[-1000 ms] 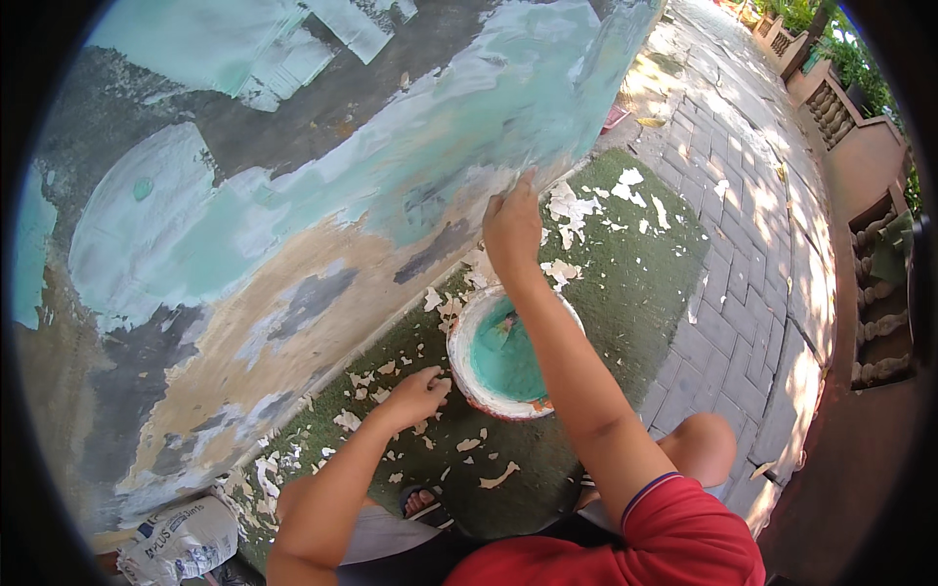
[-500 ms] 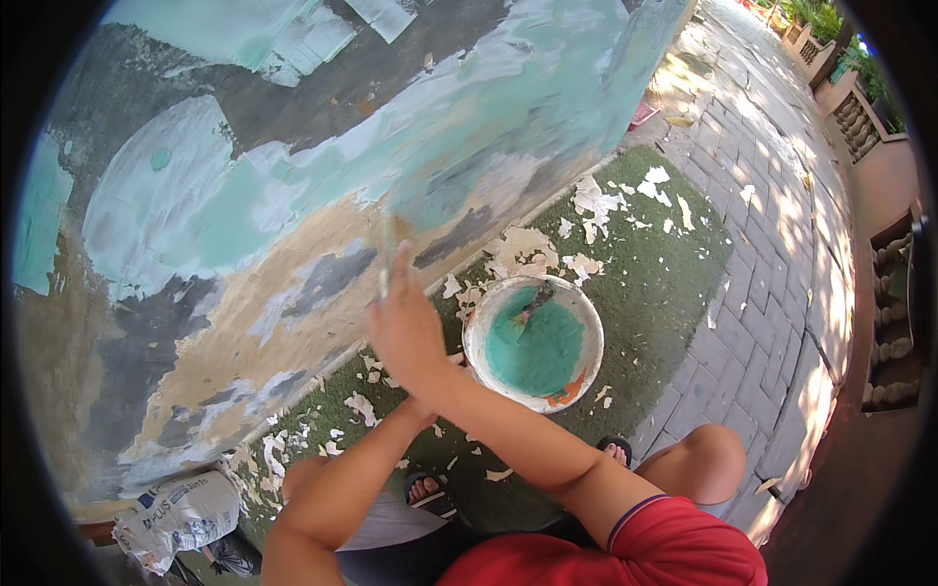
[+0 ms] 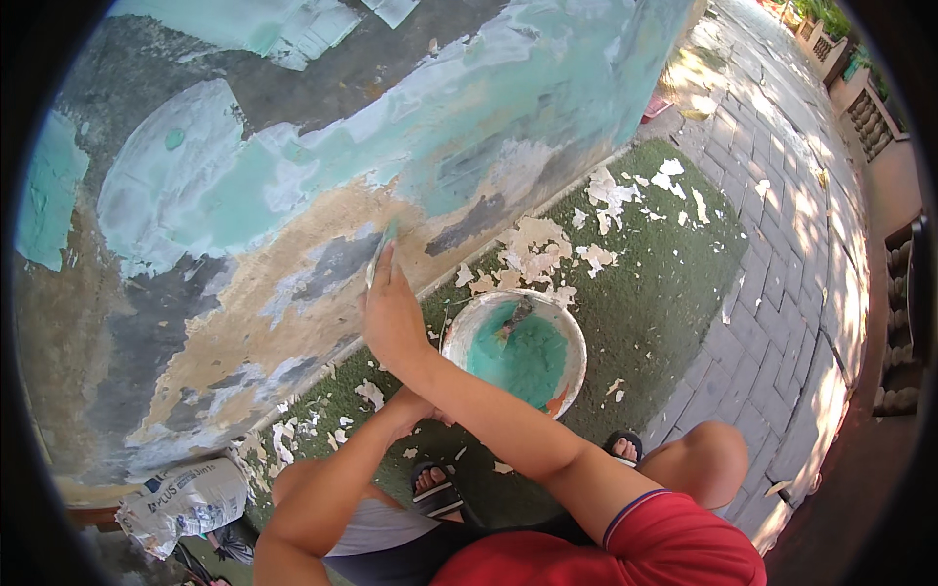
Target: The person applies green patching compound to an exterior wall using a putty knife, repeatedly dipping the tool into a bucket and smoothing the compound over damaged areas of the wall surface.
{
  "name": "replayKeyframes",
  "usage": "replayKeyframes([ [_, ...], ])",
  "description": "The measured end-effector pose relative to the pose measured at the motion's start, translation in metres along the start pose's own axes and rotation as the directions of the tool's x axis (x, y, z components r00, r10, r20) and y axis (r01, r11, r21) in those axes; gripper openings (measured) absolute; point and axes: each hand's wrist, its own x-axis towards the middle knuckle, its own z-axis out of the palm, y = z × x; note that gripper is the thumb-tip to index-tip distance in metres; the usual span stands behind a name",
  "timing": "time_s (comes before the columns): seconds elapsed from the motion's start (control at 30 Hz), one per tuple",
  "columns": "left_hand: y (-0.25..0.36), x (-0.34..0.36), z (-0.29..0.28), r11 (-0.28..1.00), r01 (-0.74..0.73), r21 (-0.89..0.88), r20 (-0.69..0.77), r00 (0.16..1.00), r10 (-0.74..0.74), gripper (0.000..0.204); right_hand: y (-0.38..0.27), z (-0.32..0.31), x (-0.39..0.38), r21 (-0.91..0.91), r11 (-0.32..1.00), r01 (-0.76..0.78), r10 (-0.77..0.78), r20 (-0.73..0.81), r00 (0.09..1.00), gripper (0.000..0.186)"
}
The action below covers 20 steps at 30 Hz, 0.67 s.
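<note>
My right hand reaches across my left arm to the wall. It is closed around a thin putty knife, whose teal-smeared blade is at the wall's beige patch. Beneath my right forearm is my left hand, close to the near left side of a white bucket. Its fingers are mostly hidden. Thick teal paste sits inside the bucket, and a paint-caked brush leans in it. Teal and whitish coats cover parts of the wall; grey and beige show elsewhere.
Green matting lies under the bucket, strewn with pale paint flakes. A crumpled white sack rests against the wall's foot at lower left. Grey paving runs along the right, beside a balustraded wall. My sandalled feet flank the near matting.
My right hand, blurred before, now shows sharply, with the putty knife slightly lower on the wall. The bucket has shifted a little left, and my left fingers no longer show at its rim.
</note>
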Motion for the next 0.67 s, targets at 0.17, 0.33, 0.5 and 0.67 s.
replayKeyframes([
  [0.17,-0.02,-0.016,-0.026,0.999,0.006,0.035,-0.052,0.999,-0.004,0.034,0.029,-0.04,0.004,0.041,0.999,-0.014,0.024,-0.26,0.965,0.073],
  [0.33,-0.009,-0.015,-0.02,0.993,0.078,0.086,-0.057,0.996,-0.074,0.036,0.1,-0.053,0.07,-0.131,0.982,-0.138,0.074,-0.402,0.913,0.066],
  [0.5,-0.021,-0.013,-0.046,0.975,0.107,0.194,-0.073,0.993,-0.095,0.04,0.031,0.009,0.031,0.104,0.993,-0.058,0.083,-0.257,0.963,0.05],
  [0.67,0.017,-0.037,-0.07,0.319,0.189,0.929,-0.194,0.981,-0.017,0.063,0.004,-0.028,-0.015,0.267,0.959,-0.093,0.054,0.149,0.987,0.068],
])
